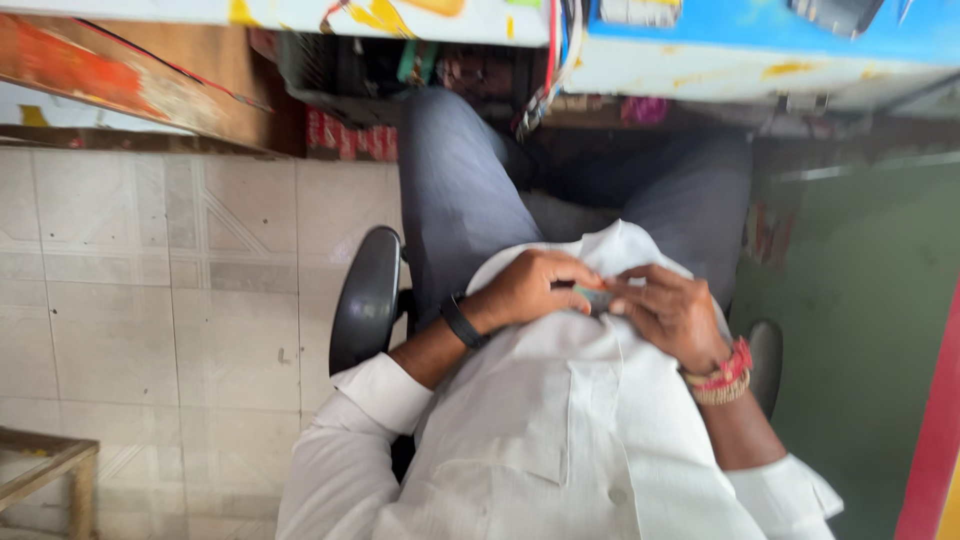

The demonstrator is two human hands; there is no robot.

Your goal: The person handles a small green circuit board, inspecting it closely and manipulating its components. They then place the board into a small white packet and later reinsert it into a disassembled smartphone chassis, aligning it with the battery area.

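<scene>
Pale tiled floor (180,300) spreads left, a cluttered surface (700,60) at the far edge; I see my left hand (530,288) and right hand (672,312) meeting over my white shirt (560,420), fingers pinched closed on a small greyish object (596,297); its kind I cannot tell.

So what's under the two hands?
Under the left hand and right hand lies the white shirt. Their fingers pinch a small greenish object, mostly covered.

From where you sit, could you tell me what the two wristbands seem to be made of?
The left wristband looks like smooth matte black rubber or plastic. The right wristband looks like red thread wound over tan beads, from its ribbed, knobbly surface, though blur leaves it uncertain.
</scene>
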